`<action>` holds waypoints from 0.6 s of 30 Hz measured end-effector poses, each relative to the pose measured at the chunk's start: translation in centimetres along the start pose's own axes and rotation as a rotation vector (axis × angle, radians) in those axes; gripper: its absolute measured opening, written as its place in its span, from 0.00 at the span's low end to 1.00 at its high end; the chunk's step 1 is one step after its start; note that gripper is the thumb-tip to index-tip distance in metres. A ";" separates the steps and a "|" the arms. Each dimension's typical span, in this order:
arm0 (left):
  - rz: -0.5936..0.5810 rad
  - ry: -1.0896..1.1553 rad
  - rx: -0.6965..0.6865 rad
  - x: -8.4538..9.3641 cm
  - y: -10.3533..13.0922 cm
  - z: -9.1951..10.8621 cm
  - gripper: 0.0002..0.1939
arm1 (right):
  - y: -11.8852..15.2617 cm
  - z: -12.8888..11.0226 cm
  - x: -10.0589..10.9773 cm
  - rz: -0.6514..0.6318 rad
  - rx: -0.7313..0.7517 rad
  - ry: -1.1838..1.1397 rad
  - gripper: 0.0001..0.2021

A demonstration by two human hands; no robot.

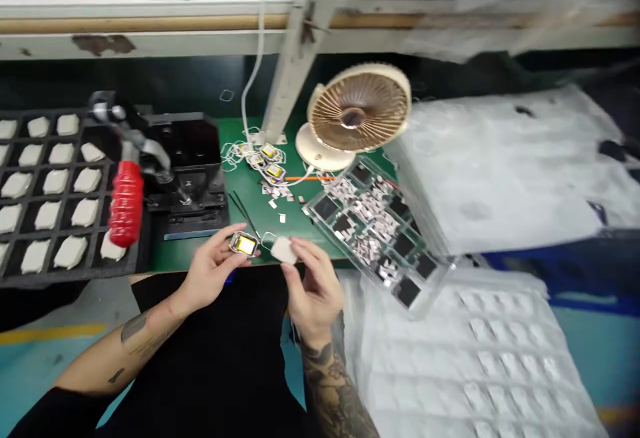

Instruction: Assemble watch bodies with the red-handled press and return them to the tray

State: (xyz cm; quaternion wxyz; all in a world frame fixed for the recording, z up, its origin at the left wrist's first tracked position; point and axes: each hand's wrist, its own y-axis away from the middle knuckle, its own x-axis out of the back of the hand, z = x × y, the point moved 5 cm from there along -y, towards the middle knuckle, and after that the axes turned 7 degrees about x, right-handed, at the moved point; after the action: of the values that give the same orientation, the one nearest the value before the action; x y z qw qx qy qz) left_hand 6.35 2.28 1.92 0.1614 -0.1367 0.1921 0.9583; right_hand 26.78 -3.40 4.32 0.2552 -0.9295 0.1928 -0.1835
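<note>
Above a green worktop (pixel 195 251), the left hand's (pixel 213 266) fingers grasp an open case with a yellow-and-white insert (pixel 245 244); the right hand's (pixel 314 288) fingers pinch a white cover (pixel 284 250) beside it.

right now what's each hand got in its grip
Left hand: closed on an open casing with a yellow inside.
Right hand: closed on a small white cover, gripped at its edge.

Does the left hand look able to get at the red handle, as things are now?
Probably yes: nothing visible stands between the left hand and the red handle. But this hand holds a small yellow-centred part, which may need putting down first.
</note>
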 end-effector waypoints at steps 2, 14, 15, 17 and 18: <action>0.022 -0.028 -0.021 0.5 0.4 0.0 0.29 | -0.7 -0.4 -3.1 -0.101 0.022 -0.093 0.23; 0.114 0.023 -0.127 3.9 2.1 1.5 0.21 | -1.1 -0.7 -8.8 -0.291 -0.021 -0.161 0.20; 0.114 0.031 -0.135 4.1 2.0 1.7 0.21 | -1.0 -0.5 -8.9 -0.272 -0.069 -0.188 0.19; 0.083 0.011 -0.160 4.2 1.9 2.0 0.22 | -1.0 -0.4 -9.3 -0.273 -0.134 -0.241 0.16; 0.068 -0.017 -0.172 4.3 1.9 2.0 0.23 | -1.1 -0.4 -9.6 -0.292 -0.149 -0.261 0.14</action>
State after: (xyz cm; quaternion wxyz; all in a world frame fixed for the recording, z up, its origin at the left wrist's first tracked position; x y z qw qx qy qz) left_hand 1.32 2.59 2.95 0.1181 -0.1354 0.1123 0.9773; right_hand 18.66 1.67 2.94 0.1792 -0.9798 0.0343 -0.0820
